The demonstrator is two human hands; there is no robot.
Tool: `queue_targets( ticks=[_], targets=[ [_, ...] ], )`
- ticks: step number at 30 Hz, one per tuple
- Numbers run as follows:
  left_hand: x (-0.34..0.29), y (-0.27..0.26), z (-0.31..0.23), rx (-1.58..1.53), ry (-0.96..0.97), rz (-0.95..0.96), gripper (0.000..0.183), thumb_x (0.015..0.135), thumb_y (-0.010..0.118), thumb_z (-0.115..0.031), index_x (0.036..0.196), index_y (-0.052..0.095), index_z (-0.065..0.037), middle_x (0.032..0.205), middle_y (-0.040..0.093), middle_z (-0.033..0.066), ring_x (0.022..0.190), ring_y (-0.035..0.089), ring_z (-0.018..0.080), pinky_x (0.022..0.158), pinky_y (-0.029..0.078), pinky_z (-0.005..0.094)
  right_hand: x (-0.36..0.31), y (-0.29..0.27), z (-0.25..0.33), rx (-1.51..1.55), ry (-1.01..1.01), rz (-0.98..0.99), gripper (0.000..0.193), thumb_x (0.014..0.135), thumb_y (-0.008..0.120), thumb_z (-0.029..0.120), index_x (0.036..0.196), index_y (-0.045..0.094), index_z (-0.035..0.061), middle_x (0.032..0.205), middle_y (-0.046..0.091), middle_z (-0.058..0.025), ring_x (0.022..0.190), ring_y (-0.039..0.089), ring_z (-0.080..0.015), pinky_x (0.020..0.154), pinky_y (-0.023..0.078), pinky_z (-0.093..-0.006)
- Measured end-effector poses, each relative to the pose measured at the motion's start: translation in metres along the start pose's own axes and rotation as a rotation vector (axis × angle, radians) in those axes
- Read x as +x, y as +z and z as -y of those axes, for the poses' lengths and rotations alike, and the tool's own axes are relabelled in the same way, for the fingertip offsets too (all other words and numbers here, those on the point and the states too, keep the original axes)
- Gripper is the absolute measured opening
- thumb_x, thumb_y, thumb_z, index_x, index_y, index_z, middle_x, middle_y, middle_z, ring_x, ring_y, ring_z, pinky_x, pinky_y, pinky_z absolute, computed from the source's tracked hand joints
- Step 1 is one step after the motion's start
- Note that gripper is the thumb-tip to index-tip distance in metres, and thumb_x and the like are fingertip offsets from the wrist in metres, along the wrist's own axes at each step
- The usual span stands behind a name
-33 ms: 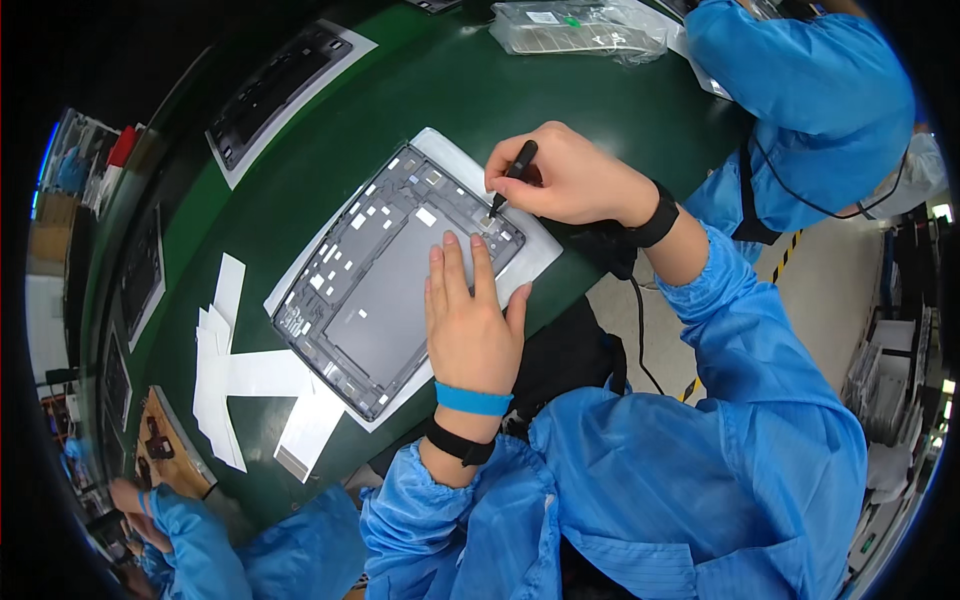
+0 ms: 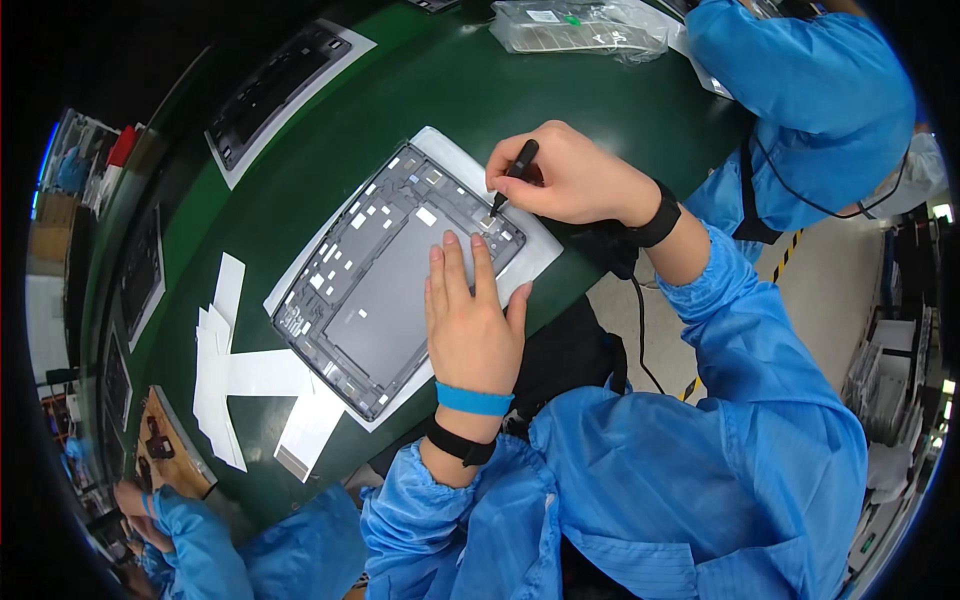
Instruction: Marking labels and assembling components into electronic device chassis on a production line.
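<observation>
Head view: dark grey device housing (image 2: 385, 300) lies diagonally on white sheet (image 2: 540, 255) atop green table (image 2: 430, 80). Left hand (image 2: 475, 335) rests flat on housing, fingers extended, slightly apart. Right hand (image 2: 570, 178) pinches black pen-shaped tool (image 2: 526, 155), tip pointing down at housing's upper-right corner, beside small pale square (image 2: 487, 224); cannot tell if tip touches. White paper strips (image 2: 262, 373) lie left of housing. Second dark housing (image 2: 275, 95) lies farther off, upper left; clear plastic bag (image 2: 580, 38) near top edge; co-worker's blue sleeve (image 2: 800, 75) upper right.
</observation>
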State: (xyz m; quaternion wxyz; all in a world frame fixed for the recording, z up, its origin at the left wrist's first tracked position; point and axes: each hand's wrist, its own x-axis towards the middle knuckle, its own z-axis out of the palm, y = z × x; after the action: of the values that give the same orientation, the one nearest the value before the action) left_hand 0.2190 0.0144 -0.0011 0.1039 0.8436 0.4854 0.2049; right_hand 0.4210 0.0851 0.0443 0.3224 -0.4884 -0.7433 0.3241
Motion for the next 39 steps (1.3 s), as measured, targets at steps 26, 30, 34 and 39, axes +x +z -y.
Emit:
queue_targets(
  ticks=[26,30,34,39],
  targets=[
    [-0.066,-0.084,0.110,0.337,-0.772,-0.078,0.028,0.093,0.059,-0.020,0.098,0.056,0.007,0.096,0.061,0.0264,0.092,0.057,0.0442,0.083,0.045,0.0503,-0.041,0.058,0.011,-0.356,-0.081,-0.191,0.025,0.089,0.062,0.012,0.113,0.061,0.0037,0.124,0.063,-0.0185,0.113,0.059,-0.0378,0.096,0.046,-0.0448],
    [-0.040,-0.071,0.113,0.155,-0.680,-0.074,0.019,0.092,0.056,-0.013,0.090,0.054,0.006,0.090,0.062,0.0265,0.086,0.059,0.0443,0.077,0.046,0.0502,-0.050,0.061,-0.004,-0.326,-0.024,-0.331,0.024,0.083,0.059,0.001,0.106,0.061,0.0035,0.124,0.063,-0.0177,0.109,0.060,-0.0387,0.095,0.046,-0.0445],
    [-0.022,-0.110,0.088,-0.338,-0.816,-0.351,0.023,0.098,0.053,-0.016,0.100,0.056,0.007,0.093,0.063,0.0277,0.087,0.062,0.0387,0.079,0.049,0.0416,-0.046,0.059,0.002,-0.230,0.011,-0.328,0.024,0.081,0.057,-0.002,0.103,0.063,0.0034,0.120,0.066,-0.0155,0.106,0.061,-0.0365,0.093,0.047,-0.0427],
    [0.006,-0.151,0.176,-0.431,-0.565,-0.459,0.032,0.100,0.052,-0.010,0.124,0.058,0.010,0.116,0.066,0.0231,0.109,0.064,0.0261,0.095,0.048,0.0348,-0.028,0.066,0.019,0.090,0.064,-0.273,0.020,0.088,0.058,0.005,0.107,0.061,0.0030,0.122,0.065,-0.0167,0.110,0.062,-0.0371,0.094,0.048,-0.0414]
  ],
)
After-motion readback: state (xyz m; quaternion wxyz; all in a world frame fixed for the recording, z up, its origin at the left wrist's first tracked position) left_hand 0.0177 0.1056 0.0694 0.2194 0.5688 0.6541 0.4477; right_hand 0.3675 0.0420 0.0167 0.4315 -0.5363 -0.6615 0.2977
